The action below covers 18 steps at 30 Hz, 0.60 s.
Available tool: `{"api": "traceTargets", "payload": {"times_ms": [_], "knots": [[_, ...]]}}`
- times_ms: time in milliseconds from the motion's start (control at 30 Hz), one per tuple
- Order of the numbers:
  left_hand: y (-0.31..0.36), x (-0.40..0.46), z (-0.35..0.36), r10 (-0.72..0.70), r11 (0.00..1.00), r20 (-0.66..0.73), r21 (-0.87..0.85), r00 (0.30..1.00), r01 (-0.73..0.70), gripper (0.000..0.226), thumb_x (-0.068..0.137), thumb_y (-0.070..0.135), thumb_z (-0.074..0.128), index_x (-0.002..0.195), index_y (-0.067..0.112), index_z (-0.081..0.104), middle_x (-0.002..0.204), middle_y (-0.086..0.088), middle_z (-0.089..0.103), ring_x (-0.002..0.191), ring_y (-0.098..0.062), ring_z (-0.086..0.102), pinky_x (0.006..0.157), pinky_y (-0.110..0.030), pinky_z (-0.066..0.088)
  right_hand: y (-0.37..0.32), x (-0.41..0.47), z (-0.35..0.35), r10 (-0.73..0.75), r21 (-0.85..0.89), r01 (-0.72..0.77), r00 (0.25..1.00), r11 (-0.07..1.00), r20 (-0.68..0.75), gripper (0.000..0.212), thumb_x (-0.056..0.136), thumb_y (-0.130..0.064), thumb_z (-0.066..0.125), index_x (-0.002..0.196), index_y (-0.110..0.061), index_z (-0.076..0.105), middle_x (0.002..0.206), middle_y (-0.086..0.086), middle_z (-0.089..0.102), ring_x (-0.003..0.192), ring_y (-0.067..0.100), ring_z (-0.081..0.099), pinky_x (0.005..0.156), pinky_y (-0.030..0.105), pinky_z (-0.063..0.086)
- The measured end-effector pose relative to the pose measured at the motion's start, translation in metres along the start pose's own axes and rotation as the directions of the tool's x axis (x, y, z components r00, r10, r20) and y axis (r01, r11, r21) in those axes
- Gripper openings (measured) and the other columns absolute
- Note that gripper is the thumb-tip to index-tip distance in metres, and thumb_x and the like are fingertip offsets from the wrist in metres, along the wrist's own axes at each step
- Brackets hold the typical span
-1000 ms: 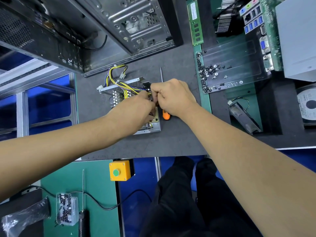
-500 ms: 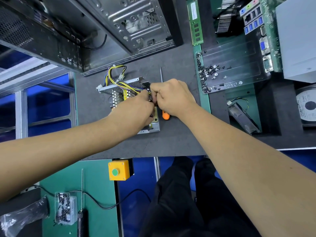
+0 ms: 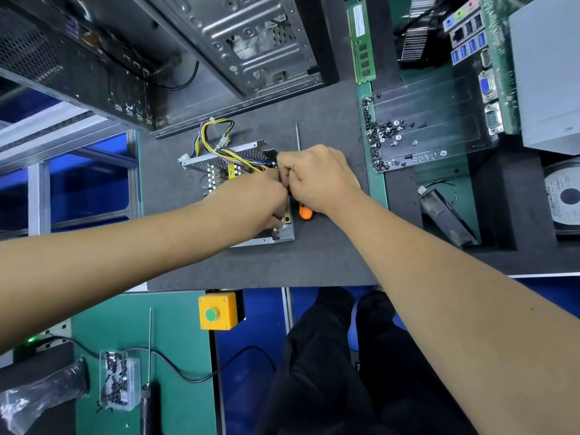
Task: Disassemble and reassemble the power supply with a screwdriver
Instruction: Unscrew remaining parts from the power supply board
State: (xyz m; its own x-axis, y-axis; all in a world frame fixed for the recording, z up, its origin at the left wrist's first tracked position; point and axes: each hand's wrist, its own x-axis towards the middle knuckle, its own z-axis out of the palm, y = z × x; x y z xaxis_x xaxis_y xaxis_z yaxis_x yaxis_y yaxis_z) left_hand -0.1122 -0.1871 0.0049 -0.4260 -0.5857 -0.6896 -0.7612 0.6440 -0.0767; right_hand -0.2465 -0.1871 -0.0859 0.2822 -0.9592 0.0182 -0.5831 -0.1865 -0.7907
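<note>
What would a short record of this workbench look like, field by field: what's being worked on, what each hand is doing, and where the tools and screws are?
Work piece: power supply, opened, yellow wires coming out, on grey mat
Left hand: fingers curled over the unit's right edge; what they hold is hidden
Right hand: fingers curled beside the left hand; hold hidden
Screwdriver: orange handle, lying on mat under the right hand, not held
Loose screws: in clear tray, right of the mat
Behind: open computer case
</note>
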Motion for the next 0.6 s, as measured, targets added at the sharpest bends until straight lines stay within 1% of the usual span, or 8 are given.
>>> {"api": "traceTargets", "payload": {"times_ms": [67, 167, 233, 267, 333, 467, 533, 600], "knots": [[0.001, 0.005, -0.005, -0.002, 1.000, 0.031, 0.020, 1.000, 0.001, 0.017, 0.090, 0.032, 0.071, 0.099, 0.018, 0.072, 0.117, -0.006, 0.056, 0.103, -0.028, 0.061, 0.085, -0.043, 0.053, 0.000, 0.000, 0.000, 0.000, -0.007, 0.000, 1.000, 1.000, -0.008, 0.018, 0.071, -0.017, 0.038, 0.067, -0.028, 0.052, 0.062, -0.003, 0.051, 0.063, 0.029, 0.047, 0.058, 0.033, 0.037], [0.004, 0.006, -0.004, -0.041, 0.998, 0.015, 0.047, 0.999, 0.040, 0.016, 0.090, 0.030, 0.067, 0.099, 0.016, 0.071, 0.116, -0.006, 0.056, 0.100, -0.030, 0.063, 0.082, -0.043, 0.054, 0.001, 0.000, 0.002, -0.010, -0.012, 0.010, 1.000, 1.000, -0.028, 0.020, 0.071, -0.017, 0.039, 0.069, -0.023, 0.058, 0.061, -0.004, 0.048, 0.062, 0.028, 0.043, 0.058, 0.033, 0.035], [0.004, 0.003, 0.000, -0.055, 0.998, -0.016, 0.016, 0.998, 0.055, 0.013, 0.088, 0.027, 0.067, 0.094, 0.016, 0.071, 0.113, -0.004, 0.056, 0.096, -0.031, 0.063, 0.078, -0.042, 0.055, 0.002, 0.000, 0.002, -0.010, -0.005, 0.010, 0.999, 1.000, -0.031, 0.020, 0.071, -0.016, 0.040, 0.068, -0.025, 0.058, 0.059, -0.006, 0.047, 0.061, 0.026, 0.043, 0.057, 0.032, 0.035], [0.003, 0.000, 0.003, -0.069, 0.998, -0.040, -0.008, 0.997, 0.069, 0.010, 0.086, 0.026, 0.068, 0.091, 0.018, 0.071, 0.110, 0.000, 0.055, 0.094, -0.031, 0.063, 0.073, -0.039, 0.053, 0.002, 0.000, 0.001, -0.009, -0.004, 0.008, 1.000, 1.000, -0.029, 0.020, 0.071, -0.015, 0.040, 0.067, -0.026, 0.057, 0.059, -0.006, 0.048, 0.061, 0.026, 0.044, 0.057, 0.033, 0.035], [0.003, -0.005, 0.008, -0.095, 0.995, -0.088, -0.041, 0.992, 0.092, 0.006, 0.083, 0.027, 0.071, 0.086, 0.022, 0.069, 0.103, 0.004, 0.052, 0.091, -0.030, 0.062, 0.063, -0.033, 0.044, 0.001, 0.000, 0.001, -0.010, -0.002, 0.010, 1.000, 1.000, -0.023, 0.019, 0.072, -0.014, 0.041, 0.066, -0.028, 0.052, 0.060, -0.004, 0.054, 0.061, 0.027, 0.047, 0.057, 0.033, 0.039], [0.003, -0.009, 0.014, -0.085, 0.995, -0.144, -0.065, 0.986, 0.076, 0.005, 0.083, 0.026, 0.071, 0.086, 0.024, 0.069, 0.104, 0.003, 0.054, 0.089, -0.029, 0.062, 0.059, -0.031, 0.035, 0.001, 0.000, 0.001, -0.007, -0.001, 0.007, 1.000, 1.000, -0.017, 0.020, 0.073, -0.014, 0.041, 0.066, -0.029, 0.050, 0.063, -0.003, 0.060, 0.062, 0.027, 0.051, 0.057, 0.033, 0.039], [0.003, -0.009, 0.013, -0.090, 0.994, -0.139, -0.068, 0.986, 0.081, 0.005, 0.084, 0.027, 0.071, 0.087, 0.023, 0.069, 0.105, 0.002, 0.054, 0.089, -0.029, 0.062, 0.059, -0.032, 0.037, 0.001, 0.000, 0.001, -0.009, -0.002, 0.008, 1.000, 1.000, -0.014, 0.020, 0.073, -0.013, 0.042, 0.066, -0.029, 0.050, 0.063, -0.003, 0.059, 0.061, 0.026, 0.049, 0.057, 0.032, 0.037], [0.006, -0.008, 0.009, -0.096, 0.994, -0.114, -0.053, 0.989, 0.091, 0.006, 0.085, 0.026, 0.069, 0.088, 0.021, 0.069, 0.106, 0.001, 0.054, 0.089, -0.030, 0.062, 0.061, -0.035, 0.045, 0.001, 0.000, 0.000, -0.006, -0.007, 0.006, 1.000, 1.000, -0.010, 0.020, 0.074, -0.011, 0.044, 0.066, -0.029, 0.050, 0.062, -0.003, 0.057, 0.061, 0.027, 0.049, 0.057, 0.032, 0.036]]}}
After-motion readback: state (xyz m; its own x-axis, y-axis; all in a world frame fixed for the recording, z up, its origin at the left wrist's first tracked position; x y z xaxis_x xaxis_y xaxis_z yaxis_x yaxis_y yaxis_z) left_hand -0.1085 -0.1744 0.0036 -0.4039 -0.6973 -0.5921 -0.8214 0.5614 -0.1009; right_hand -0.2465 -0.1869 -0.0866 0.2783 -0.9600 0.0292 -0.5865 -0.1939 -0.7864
